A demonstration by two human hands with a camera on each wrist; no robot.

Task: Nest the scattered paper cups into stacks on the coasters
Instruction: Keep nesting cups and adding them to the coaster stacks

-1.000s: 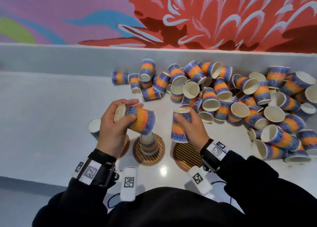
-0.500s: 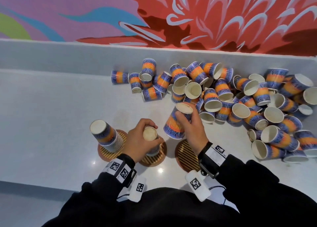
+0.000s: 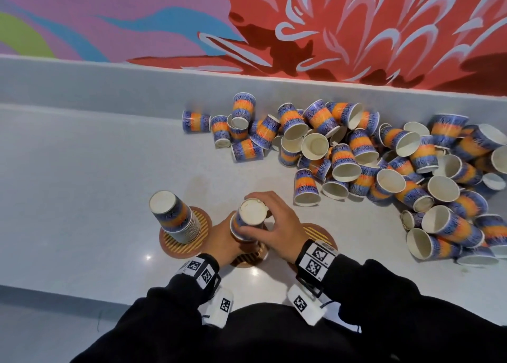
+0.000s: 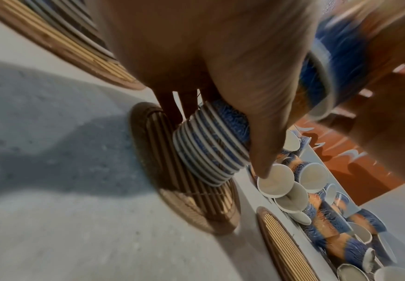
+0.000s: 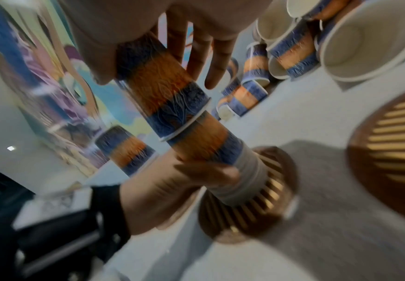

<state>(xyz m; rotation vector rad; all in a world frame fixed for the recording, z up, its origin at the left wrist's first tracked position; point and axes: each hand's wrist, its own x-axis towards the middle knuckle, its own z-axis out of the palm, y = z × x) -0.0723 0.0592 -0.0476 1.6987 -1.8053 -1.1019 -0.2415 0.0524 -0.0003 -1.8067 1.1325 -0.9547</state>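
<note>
On the middle coaster (image 3: pixel 248 260) stands an upside-down middle stack (image 5: pixel 211 146) of blue-and-orange paper cups. My left hand (image 3: pixel 223 238) grips this stack low down, fingers round its rims (image 4: pixel 211 144). My right hand (image 3: pixel 275 223) holds one upside-down paper cup (image 3: pixel 251 216) by its top and has it partly slid over the stack's top (image 5: pixel 163 91). A taller left stack (image 3: pixel 175 217) stands on the left coaster (image 3: pixel 201 225). The right coaster (image 3: pixel 319 232) bears no cups and is partly hidden by my right wrist.
A big heap of loose cups (image 3: pixel 384 165) lies at the back right against the low grey wall (image 3: pixel 109 85), reaching down the right side. One cup (image 3: pixel 306 188) stands mouth-down close behind the coasters. The near edge of the counter (image 3: pixel 55 291) runs in front.
My left hand set its cup on the middle stack and slid down to grip the stack. My right hand carried its cup left from over the right coaster onto that stack.
</note>
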